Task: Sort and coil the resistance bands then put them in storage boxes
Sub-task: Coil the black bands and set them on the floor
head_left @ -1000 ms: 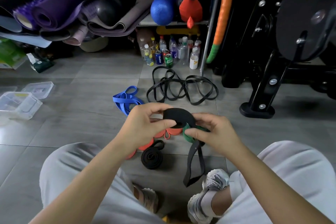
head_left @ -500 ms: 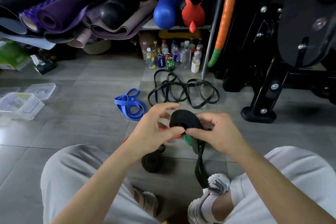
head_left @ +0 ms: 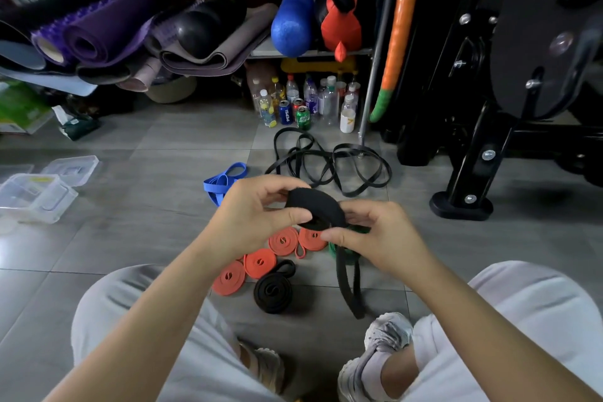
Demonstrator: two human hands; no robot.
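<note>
- A part-coiled black band (head_left: pixel 315 209) is pinched by the left hand (head_left: pixel 254 219) and the right hand (head_left: pixel 378 238), above the orange bands (head_left: pixel 283 240).
- Grey floor tiles (head_left: pixel 146 215) are seen leftward, up to the storage boxes (head_left: pixel 36 197).

The grey tiled floor (head_left: pixel 130 238) holds four rolled-up orange rubber bands (head_left: pixel 260 263) beside one rolled-up black band (head_left: pixel 272 291), a loose blue band (head_left: pixel 222 181), a tangle of thin black bands (head_left: pixel 329 166), clear plastic boxes (head_left: pixel 36 197) at the left, and drink bottles and cans (head_left: pixel 306 104) at the back.

Orange coils (head_left: pixel 260 263): four. Black coil (head_left: pixel 272 292): one lying, plus one half-wound black band (head_left: pixel 315 209) held up. Drink cans (head_left: pixel 302 117): three; loose black tangle (head_left: pixel 329 166) uncountable.
</note>
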